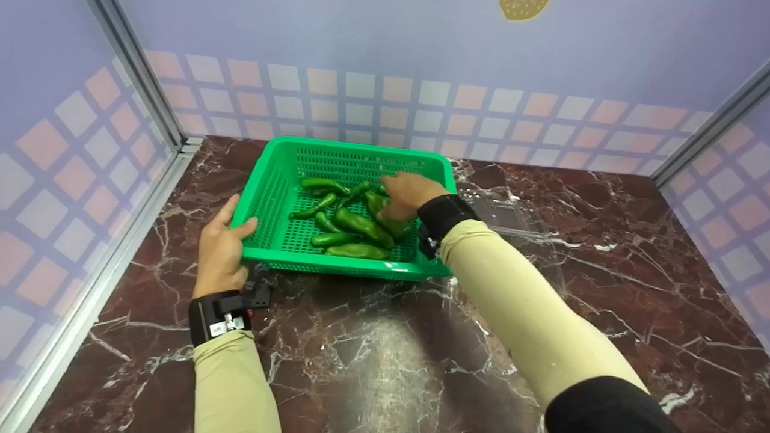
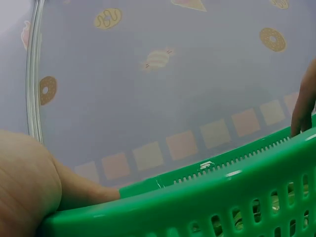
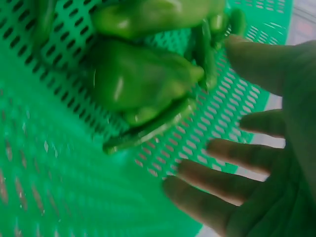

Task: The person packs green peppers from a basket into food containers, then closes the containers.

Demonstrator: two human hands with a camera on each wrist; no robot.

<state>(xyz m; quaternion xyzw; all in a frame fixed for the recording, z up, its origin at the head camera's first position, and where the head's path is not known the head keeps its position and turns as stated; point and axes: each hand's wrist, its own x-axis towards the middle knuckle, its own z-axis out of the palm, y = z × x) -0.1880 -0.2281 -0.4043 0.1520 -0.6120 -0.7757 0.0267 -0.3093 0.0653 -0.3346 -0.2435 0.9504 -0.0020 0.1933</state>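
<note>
A green plastic basket (image 1: 355, 269) with slotted walls stands on the dark red marbled surface. Several green peppers (image 1: 361, 225) lie loose inside it, mostly toward the middle and right. My left hand (image 1: 219, 249) grips the basket's left front corner, its thumb over the rim. Inside the right part of the basket, my right hand (image 1: 412, 193) reaches over the peppers. The right wrist view has its fingers (image 3: 212, 195) spread, with nothing between them and the thumb. Close by the thumb tip lie a few peppers (image 3: 148, 79), somewhat blurred.
A clear plastic container (image 1: 511, 219) lies right of the basket, partly behind my right forearm. Behind the basket rises a lilac wall (image 1: 421, 54) with pink and white squares. Side panels (image 1: 48, 240) with metal edges bound the marbled surface (image 1: 373, 361).
</note>
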